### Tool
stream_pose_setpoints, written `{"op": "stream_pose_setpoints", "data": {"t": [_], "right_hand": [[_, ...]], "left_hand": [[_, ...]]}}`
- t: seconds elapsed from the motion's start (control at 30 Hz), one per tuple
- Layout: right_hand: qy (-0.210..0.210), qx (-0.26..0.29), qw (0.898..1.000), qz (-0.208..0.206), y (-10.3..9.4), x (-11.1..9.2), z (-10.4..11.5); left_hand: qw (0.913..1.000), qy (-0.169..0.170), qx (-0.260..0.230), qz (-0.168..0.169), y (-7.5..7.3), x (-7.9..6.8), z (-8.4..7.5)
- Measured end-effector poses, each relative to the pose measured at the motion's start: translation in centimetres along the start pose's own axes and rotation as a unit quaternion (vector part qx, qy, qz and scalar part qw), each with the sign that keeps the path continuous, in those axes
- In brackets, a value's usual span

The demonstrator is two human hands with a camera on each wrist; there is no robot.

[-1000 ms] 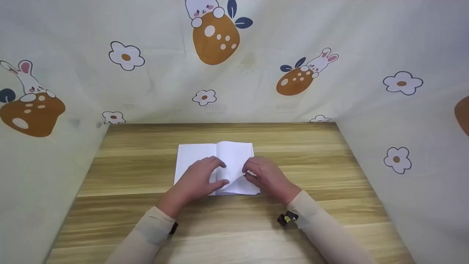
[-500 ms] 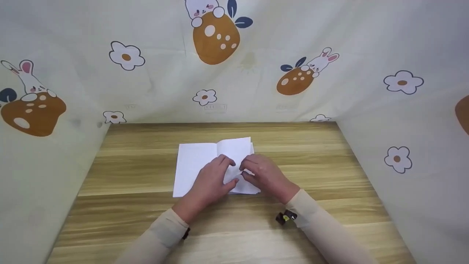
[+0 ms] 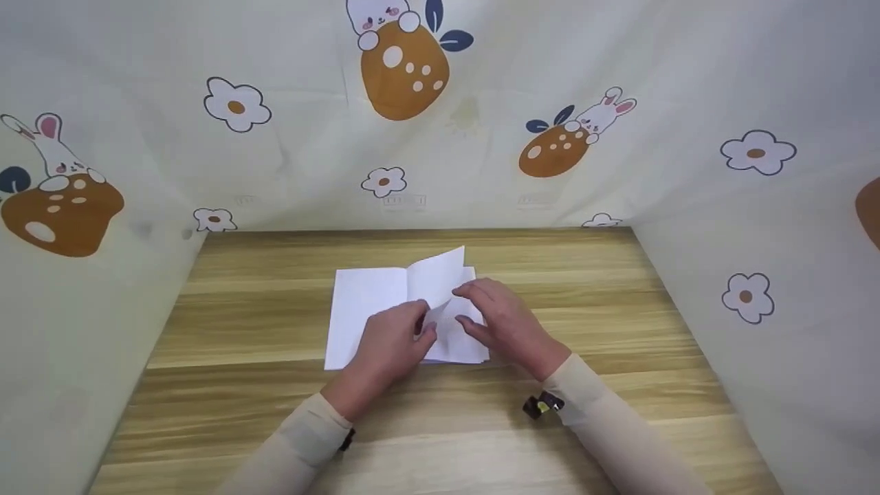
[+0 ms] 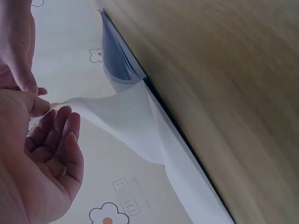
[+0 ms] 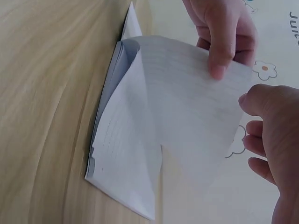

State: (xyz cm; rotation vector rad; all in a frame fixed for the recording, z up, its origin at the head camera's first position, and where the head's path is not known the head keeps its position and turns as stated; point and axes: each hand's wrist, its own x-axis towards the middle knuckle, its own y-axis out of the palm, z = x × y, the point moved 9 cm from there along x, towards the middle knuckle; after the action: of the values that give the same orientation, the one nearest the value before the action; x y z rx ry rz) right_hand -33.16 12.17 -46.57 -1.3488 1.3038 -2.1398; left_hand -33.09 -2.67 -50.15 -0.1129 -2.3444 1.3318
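Observation:
A notebook (image 3: 368, 302) with white, faintly lined pages lies spread on the wooden table. One page (image 5: 191, 93) is lifted from its right half and curves up toward the left. My left hand (image 3: 392, 340) pinches that page near its free edge between thumb and fingers; the left wrist view shows the other fingers (image 4: 70, 149) loosely curled. Just to the right, my right hand (image 3: 512, 326) hovers over the right half with thumb and fingers apart. In the right wrist view its thumb is close to the page's edge; whether it touches cannot be told.
The wood-grain table (image 3: 584, 295) extends around the notebook on all sides. Pale cloth (image 3: 295, 158) printed with rabbits and flowers hangs behind and on both sides. A small black device (image 3: 543, 404) sits at the right cuff.
The page has risen and swung leftward from the right half. My left hand has moved right and taken hold of it, while my right hand's fingers have spread and let it go.

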Motion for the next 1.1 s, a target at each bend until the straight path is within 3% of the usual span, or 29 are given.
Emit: {"op": "stream_pose_setpoints", "data": {"t": [0.23,0.57,0.83,1.1], "right_hand": [[0.014,-0.002,1.0,0.009,0.1,-0.7,-0.7],[0.012,-0.007,1.0,-0.004,-0.2,-1.2,-1.1],[0.01,0.0,1.0,-0.008,-0.5,-1.5,-1.3],[0.008,0.002,1.0,-0.011,-0.5,-1.8,-1.5]], "left_hand": [[0.9989,-0.04,-0.021,-0.015,-1.7,-0.3,1.1],[0.9812,-0.098,-0.158,-0.051,-3.7,-1.1,3.3],[0.9818,-0.122,-0.133,-0.059,-5.5,-1.9,4.9],[0.9807,-0.175,-0.087,-0.003,-6.5,-2.9,7.0]]}}
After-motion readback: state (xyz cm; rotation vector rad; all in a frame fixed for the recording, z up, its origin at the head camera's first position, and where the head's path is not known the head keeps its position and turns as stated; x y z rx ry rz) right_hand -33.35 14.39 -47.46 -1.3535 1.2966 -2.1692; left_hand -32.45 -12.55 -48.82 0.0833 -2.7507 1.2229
